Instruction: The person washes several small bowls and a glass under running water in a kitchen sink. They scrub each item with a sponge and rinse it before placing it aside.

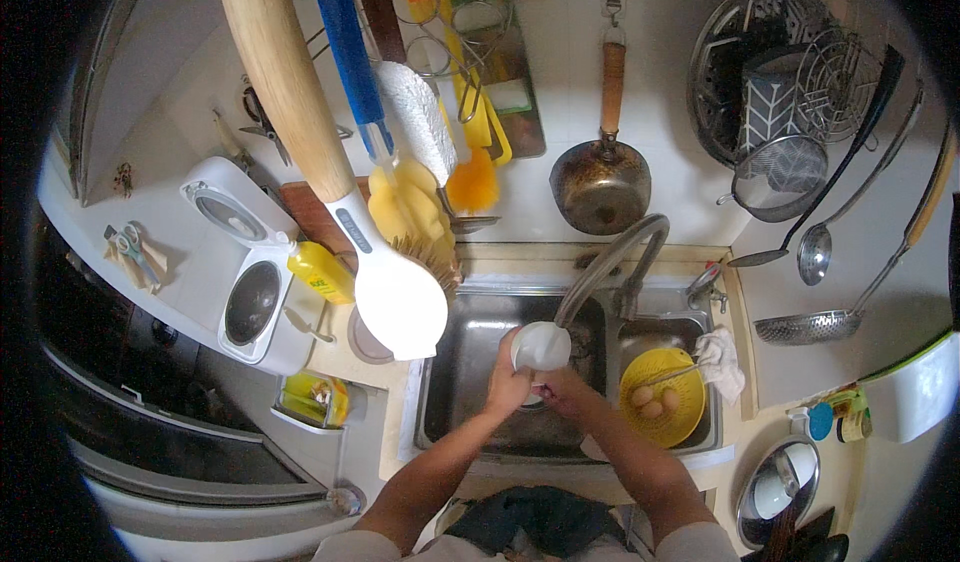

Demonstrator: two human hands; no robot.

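Observation:
A small white bowl (541,346) is held over the large basin of the stainless-steel sink (457,404), beneath the spout of a curved faucet (574,292). My left hand (510,382) grips the bowl at its left side. At the bowl's near side is my right hand (566,391), fingers curled in close to the left hand. Whether those fingers pinch the bowl or something else is too small to tell. A bit of white shows just below the hands; I cannot tell what it is.
A yellow colander (675,419) with several eggs (651,409) sits in the small right basin, beside a white cloth (721,363). A white wooden-handled brush (401,299) hangs close to the camera. A saucepan (601,187) hangs behind the faucet. Left stands a yellow bottle (321,271).

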